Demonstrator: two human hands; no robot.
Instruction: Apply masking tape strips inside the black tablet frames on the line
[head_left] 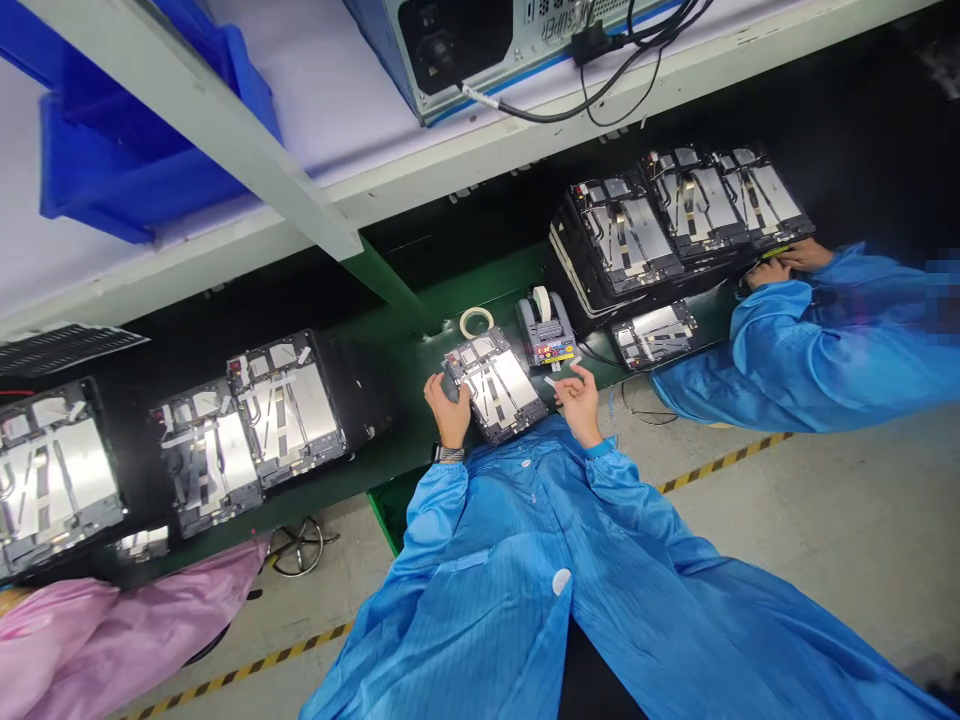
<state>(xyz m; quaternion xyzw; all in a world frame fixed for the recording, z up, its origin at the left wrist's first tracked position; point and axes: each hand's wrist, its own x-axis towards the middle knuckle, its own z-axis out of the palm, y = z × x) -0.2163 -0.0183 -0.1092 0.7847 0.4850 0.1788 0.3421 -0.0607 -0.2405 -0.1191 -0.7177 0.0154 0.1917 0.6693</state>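
In front of me a flat device with exposed electronics (496, 385) lies at a slant, its silvery plates, dark cables and small light strips facing up. Beside its left edge is my left hand (450, 412), thumb and fingers apart, the thumb at the edge; whether it touches is hard to see. My right hand (579, 408) is closed in a pinch to the right of the device, with a short whitish strip of tape (551, 383) at its fingertips. Just beyond that hand stands a grey tape dispenser (546, 330) carrying a roll of tape.
A loose tape ring (476, 321) lies behind the device. Stacks of similar devices stand right (626, 240) and left (289, 410) on the green bench (420, 360). At right, a co-worker's hands (784, 265) touch one stack. A shelf post (225, 120) slants down at left.
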